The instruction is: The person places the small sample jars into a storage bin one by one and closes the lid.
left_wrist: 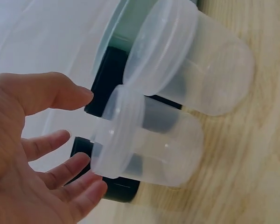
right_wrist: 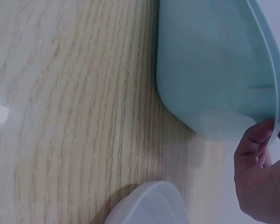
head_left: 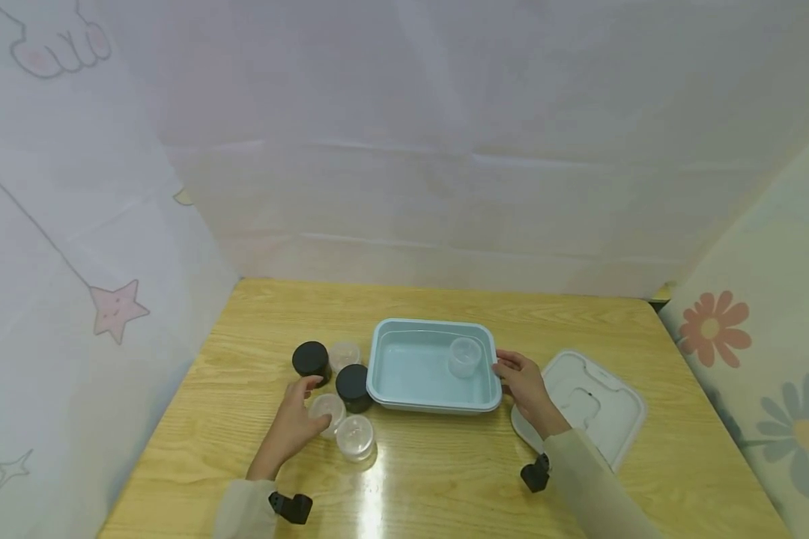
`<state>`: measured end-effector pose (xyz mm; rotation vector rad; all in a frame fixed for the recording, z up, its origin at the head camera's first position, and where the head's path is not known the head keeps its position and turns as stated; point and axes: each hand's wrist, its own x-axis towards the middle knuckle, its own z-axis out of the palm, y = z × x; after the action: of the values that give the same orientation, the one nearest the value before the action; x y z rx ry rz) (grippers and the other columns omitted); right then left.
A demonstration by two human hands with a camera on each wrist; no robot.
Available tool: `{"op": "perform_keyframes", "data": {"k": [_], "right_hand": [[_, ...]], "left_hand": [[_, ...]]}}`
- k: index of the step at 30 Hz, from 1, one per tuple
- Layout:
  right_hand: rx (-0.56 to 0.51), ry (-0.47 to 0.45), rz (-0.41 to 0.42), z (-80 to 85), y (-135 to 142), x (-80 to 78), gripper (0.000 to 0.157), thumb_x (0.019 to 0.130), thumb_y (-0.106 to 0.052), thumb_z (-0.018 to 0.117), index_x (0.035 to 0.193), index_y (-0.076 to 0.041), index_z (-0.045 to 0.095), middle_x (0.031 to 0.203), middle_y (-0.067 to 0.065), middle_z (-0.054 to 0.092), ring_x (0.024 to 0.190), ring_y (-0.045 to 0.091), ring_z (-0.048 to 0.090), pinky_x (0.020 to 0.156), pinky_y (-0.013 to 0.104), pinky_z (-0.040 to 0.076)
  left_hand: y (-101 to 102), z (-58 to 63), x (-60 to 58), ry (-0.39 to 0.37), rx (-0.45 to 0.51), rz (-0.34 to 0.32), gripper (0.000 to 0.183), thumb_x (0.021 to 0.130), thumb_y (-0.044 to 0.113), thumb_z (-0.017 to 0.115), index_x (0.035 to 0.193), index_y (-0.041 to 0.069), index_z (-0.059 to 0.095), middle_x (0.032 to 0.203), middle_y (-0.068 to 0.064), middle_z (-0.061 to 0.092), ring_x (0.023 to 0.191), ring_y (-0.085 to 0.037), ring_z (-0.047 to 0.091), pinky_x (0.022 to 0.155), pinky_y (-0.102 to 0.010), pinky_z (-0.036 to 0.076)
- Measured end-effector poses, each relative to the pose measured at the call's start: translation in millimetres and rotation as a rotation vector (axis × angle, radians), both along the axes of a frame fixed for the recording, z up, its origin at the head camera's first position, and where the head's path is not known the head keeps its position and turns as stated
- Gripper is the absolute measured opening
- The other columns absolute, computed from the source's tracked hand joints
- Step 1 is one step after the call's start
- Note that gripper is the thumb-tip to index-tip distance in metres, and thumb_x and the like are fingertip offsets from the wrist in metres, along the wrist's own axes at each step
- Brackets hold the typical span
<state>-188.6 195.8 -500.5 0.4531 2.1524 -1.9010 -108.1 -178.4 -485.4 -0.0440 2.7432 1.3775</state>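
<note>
Left grip (head_left: 294,424) spread loosely around clear cylindrical jar (head_left: 326,409) toward left edge of wood-grained desk (head_left: 445,479); right grip (head_left: 526,385) pinching smooth tub (head_left: 407,367).

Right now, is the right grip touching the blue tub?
Touching. The right wrist view shows it plainly: the right grip pinches the blue tub by its rim, digits on both sides.

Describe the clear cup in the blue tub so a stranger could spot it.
On the wooden table, find the pale blue tub. Toward its right end is a clear cup. Unlike the other clear cups, grouped left of the tub, it sits alone inside.
</note>
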Motion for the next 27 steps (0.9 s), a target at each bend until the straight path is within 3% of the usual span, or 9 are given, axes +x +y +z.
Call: {"op": "perform_keyframes", "data": {"k": [10,20,27], "right_hand": [[-0.027,0.0,-0.004,-4.2,1,0.2,0.043,0.089,-0.01,0.05,0.13,-0.003,0.041,0.115,0.01,0.047,0.088,0.012,0.053,0.072,0.029,0.05],[-0.029,0.001,-0.013,-3.0,1,1.1,0.042,0.088,-0.009,0.052,0.128,-0.003,0.043,0.106,0.006,0.049,0.087,0.012,0.053,0.07,0.028,0.05],[-0.032,0.009,-0.016,-2.6,0,0.6,0.041,0.088,-0.008,0.052,0.128,-0.002,0.043,0.105,0.006,0.05,0.087,0.012,0.052,0.07,0.028,0.05]], "left_hand": [[2,-14.6,4.6,0.035,0.014,-0.001,0.068,0.066,0.005,0.074,0.125,-0.001,0.042,0.119,-0.02,0.043,0.109,-0.035,0.045,0.087,-0.048,0.04],[1,-27.4,8.5,0.011,0.081,0.021,0.07,0.066,0.004,0.075,0.127,-0.001,0.04,0.12,-0.021,0.043,0.11,-0.036,0.046,0.088,-0.05,0.04],[1,-28.7,9.9,-0.002,0.113,0.031,0.07,0.068,0.005,0.073,0.129,0.0,0.039,0.124,-0.02,0.042,0.111,-0.035,0.045,0.088,-0.049,0.039]]}}
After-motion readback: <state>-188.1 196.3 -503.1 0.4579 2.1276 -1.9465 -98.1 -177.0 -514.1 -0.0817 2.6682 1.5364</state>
